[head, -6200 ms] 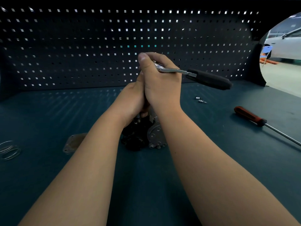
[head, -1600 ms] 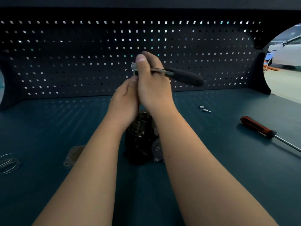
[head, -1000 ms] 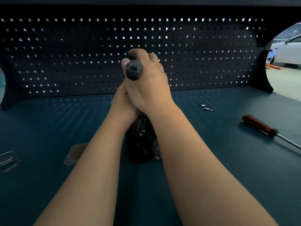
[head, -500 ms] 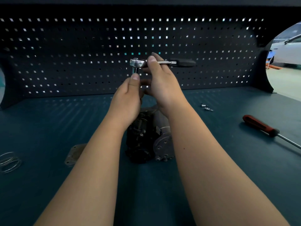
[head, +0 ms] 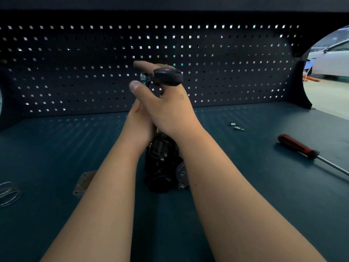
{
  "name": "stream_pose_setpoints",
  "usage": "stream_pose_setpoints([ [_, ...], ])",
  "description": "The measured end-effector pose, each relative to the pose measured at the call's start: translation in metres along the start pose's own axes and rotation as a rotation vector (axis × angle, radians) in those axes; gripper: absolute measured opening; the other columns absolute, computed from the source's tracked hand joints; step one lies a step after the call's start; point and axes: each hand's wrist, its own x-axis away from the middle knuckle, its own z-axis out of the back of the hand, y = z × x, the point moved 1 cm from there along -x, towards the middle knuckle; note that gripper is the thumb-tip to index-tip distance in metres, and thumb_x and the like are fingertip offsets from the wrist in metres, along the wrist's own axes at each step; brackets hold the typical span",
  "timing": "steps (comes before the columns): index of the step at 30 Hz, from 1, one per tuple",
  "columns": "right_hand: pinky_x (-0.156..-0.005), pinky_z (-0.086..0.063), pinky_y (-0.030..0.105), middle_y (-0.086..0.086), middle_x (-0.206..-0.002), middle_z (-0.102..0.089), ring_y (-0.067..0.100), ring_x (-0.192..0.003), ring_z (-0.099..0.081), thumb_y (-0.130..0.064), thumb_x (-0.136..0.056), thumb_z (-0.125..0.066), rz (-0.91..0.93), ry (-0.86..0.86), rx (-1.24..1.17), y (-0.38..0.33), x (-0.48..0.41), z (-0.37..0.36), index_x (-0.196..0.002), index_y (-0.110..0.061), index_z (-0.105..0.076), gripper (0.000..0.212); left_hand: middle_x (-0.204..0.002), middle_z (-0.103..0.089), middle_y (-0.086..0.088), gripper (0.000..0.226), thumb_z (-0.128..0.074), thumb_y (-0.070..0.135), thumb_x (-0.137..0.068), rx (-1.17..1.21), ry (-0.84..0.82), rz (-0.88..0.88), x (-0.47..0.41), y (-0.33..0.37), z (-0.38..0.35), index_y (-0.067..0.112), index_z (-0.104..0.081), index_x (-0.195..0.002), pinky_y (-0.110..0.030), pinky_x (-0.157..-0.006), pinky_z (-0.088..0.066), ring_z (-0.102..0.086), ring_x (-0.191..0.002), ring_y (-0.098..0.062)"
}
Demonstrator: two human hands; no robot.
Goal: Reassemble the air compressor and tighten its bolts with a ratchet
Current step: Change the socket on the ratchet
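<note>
At the middle of the desk (head: 245,186), before the pegboard (head: 75,72), the air compressor (head: 160,163) is stood on end, and all places below are reckoned from it. Just above its top, the right hand (head: 168,112) is clenched round the ratchet (head: 168,77), whose black handle is pointed toward the viewer. The left hand (head: 138,125) is held against the compressor's top but is mostly hidden behind the right, so its grasp cannot be told. The bolt-tightening step is judged to be in hand. A further swing of the handle is called for next, with the socket kept square on the bolt, presumably steadied by the left hand.

Well to the right of the compressor a red-handled screwdriver (head: 296,147) is laid. A metal plate (head: 83,183) is seen near its left, and wire rings (head: 8,193) far to its left. Two small fasteners (head: 237,126) are set behind it to the right. The swing is hindered by none of these and is crowded only by the left hand.
</note>
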Motion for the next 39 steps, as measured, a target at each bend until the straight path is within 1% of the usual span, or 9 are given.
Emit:
stream_pose_setpoints([
  [3, -0.091, -0.044, 0.017, -0.003, -0.128, -0.05, 0.011, -0.119, -0.05, -0.03, -0.089, -0.067, -0.04, 0.048, -0.001, -0.004, -0.002, -0.002, -0.117, -0.028, -0.066, 0.029, -0.066, -0.063, 0.028, 0.012, -0.044, 0.034, -0.093, -0.083, -0.029, -0.039, -0.001, -0.002, 0.001, 0.038, -0.053, -0.086, -0.011, -0.046, -0.041, -0.057, -0.056, 0.012],
  [7, -0.07, -0.046, 0.007, -0.015, -0.097, -0.065, -0.007, -0.089, -0.06, -0.029, -0.091, -0.063, -0.044, 0.071, -0.038, -0.005, -0.009, 0.007, -0.094, -0.03, -0.067, 0.006, -0.063, -0.059, 0.006, 0.031, -0.039, 0.033, -0.099, -0.033, -0.021, -0.016, -0.001, 0.001, 0.002, 0.01, -0.057, -0.091, -0.018, -0.046, -0.04, -0.052, -0.051, -0.005],
  [12, -0.074, -0.056, 0.027, -0.011, -0.086, -0.071, 0.005, -0.087, -0.068, -0.034, -0.094, -0.052, -0.183, 0.076, -0.324, 0.009, -0.016, 0.017, -0.084, -0.028, -0.072, 0.023, -0.065, -0.049, -0.012, 0.037, -0.035, 0.033, -0.104, 0.019, -0.055, -0.081, 0.005, 0.007, 0.004, 0.012, -0.057, -0.082, -0.019, -0.043, -0.038, -0.045, -0.05, -0.015],
  [17, -0.055, -0.049, 0.021, -0.001, -0.088, -0.074, 0.017, -0.077, -0.069, -0.038, -0.104, -0.032, -0.391, 0.092, -0.764, 0.014, -0.017, 0.012, -0.101, -0.019, -0.066, 0.039, -0.059, -0.048, -0.003, 0.035, -0.039, 0.03, -0.103, 0.041, -0.074, -0.058, 0.005, 0.009, 0.004, 0.012, -0.057, -0.079, -0.018, -0.042, -0.037, -0.045, -0.048, -0.011],
  [21, -0.082, -0.052, 0.019, -0.012, -0.099, -0.071, 0.001, -0.092, -0.066, -0.038, -0.097, -0.043, -0.196, 0.142, -0.232, 0.016, -0.012, 0.01, -0.105, -0.033, -0.07, 0.028, -0.062, -0.057, -0.006, 0.043, -0.037, 0.038, -0.103, -0.005, -0.076, -0.027, 0.003, 0.007, 0.008, 0.013, -0.059, -0.075, -0.023, -0.049, -0.041, -0.051, -0.053, -0.017],
  [23, -0.079, -0.041, 0.002, -0.014, -0.107, -0.065, -0.009, -0.094, -0.057, -0.03, -0.097, -0.05, -0.027, 0.163, -0.004, 0.011, -0.011, 0.009, -0.112, -0.026, -0.069, 0.025, -0.063, -0.058, -0.006, 0.043, -0.036, 0.036, -0.102, -0.03, -0.101, -0.005, 0.003, 0.007, 0.008, 0.01, -0.059, -0.077, -0.022, -0.048, -0.041, -0.052, -0.054, -0.015],
  [26, -0.083, -0.043, 0.009, -0.006, -0.113, -0.058, 0.0, -0.098, -0.053, -0.021, -0.098, -0.051, 0.152, 0.115, 0.224, 0.004, -0.01, 0.009, -0.116, -0.016, -0.068, 0.025, -0.058, -0.055, 0.002, 0.036, -0.035, 0.019, -0.101, -0.11, -0.123, -0.033, 0.003, 0.008, 0.006, 0.014, -0.053, -0.07, -0.01, -0.042, -0.036, -0.049, -0.046, 0.0],
  [32, -0.083, -0.048, 0.042, -0.001, -0.11, -0.057, 0.02, -0.101, -0.055, -0.02, -0.098, -0.049, 0.079, 0.08, 0.401, -0.004, -0.01, 0.01, -0.11, -0.019, -0.067, 0.021, -0.048, -0.05, 0.01, 0.027, -0.036, 0.012, -0.096, -0.046, -0.061, 0.025, 0.002, 0.006, 0.002, 0.007, -0.053, -0.076, -0.012, -0.037, -0.033, -0.041, -0.038, 0.002],
  [39, -0.072, -0.045, 0.018, -0.004, -0.108, -0.058, 0.01, -0.089, -0.056, -0.026, -0.1, -0.045, 0.034, 0.111, 0.276, 0.0, -0.012, 0.009, -0.109, -0.018, -0.065, 0.024, -0.05, -0.053, 0.005, 0.023, -0.05, 0.01, -0.087, -0.129, 0.0, -0.081, 0.002, 0.003, 0.006, 0.01, -0.058, -0.065, -0.022, -0.044, -0.034, -0.043, -0.046, -0.009],
])
